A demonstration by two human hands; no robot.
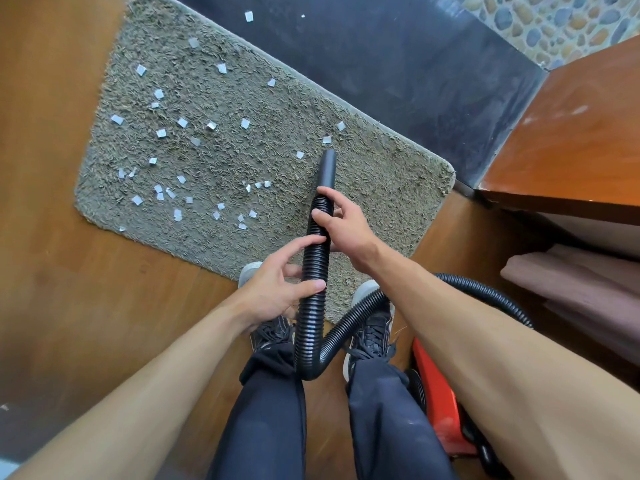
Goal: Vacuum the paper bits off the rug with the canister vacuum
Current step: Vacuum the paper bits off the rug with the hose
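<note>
Gripping the black hose (313, 271), both hands (left (277, 292), right (341, 225)) aim its nozzle (327, 168) over the paper-littered rug (381, 174).

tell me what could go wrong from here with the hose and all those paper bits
1. The hose loops between the shoes, so a step forward might snag it.
2. Two paper bits lie off the rug on the dark floor and could be missed.
3. The nozzle points at the sparse right side; most bits lie left, so sweeping over may tug the red canister.
</note>
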